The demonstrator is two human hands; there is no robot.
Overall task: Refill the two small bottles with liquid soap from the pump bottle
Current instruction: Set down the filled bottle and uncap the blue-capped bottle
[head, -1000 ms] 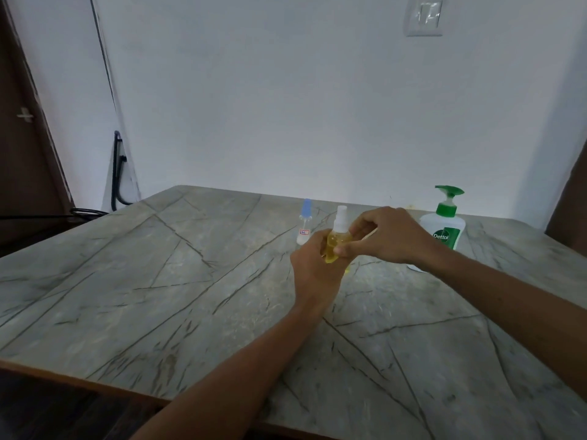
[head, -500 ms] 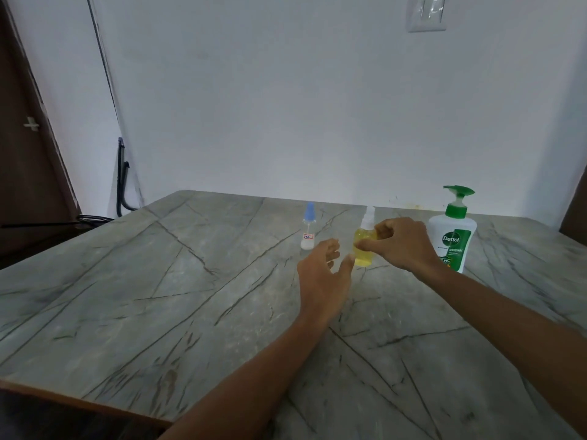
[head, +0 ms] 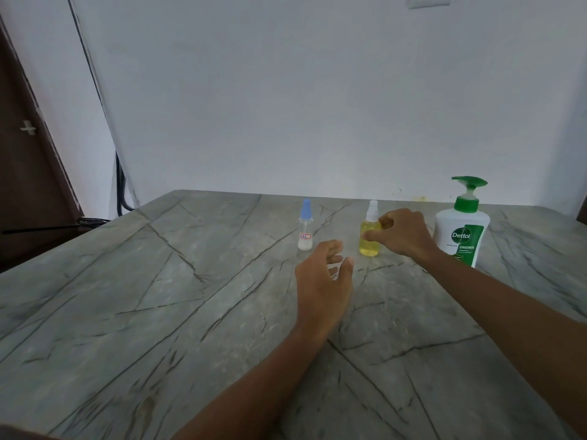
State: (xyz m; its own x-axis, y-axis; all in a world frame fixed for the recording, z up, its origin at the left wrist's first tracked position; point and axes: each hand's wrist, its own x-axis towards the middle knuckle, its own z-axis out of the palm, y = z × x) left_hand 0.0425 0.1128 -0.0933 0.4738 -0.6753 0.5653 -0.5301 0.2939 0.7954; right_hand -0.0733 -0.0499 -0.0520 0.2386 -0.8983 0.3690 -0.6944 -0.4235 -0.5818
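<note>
A small bottle of yellow liquid (head: 369, 244) with a white spray cap stands upright on the grey stone table (head: 158, 296). My right hand (head: 401, 235) is at its right side, thumb and forefinger touching its body. My left hand (head: 322, 281) hovers open in front of it, fingers apart, holding nothing. A second small clear bottle (head: 305, 231) with a blue cap and a little white liquid stands just left, beyond my left fingertips. The white pump bottle (head: 460, 231) with a green pump and label stands to the right, behind my right wrist.
The table runs back to a white wall (head: 301, 106). A dark door (head: 28, 160) and black cables (head: 122, 192) are at the far left. The table's near left edge (head: 19, 428) shows at the bottom corner.
Both hands held the yellow bottle above the table a second ago. My right hand carried it away and set it upright beside the pump bottle; my left hand let go and opened.
</note>
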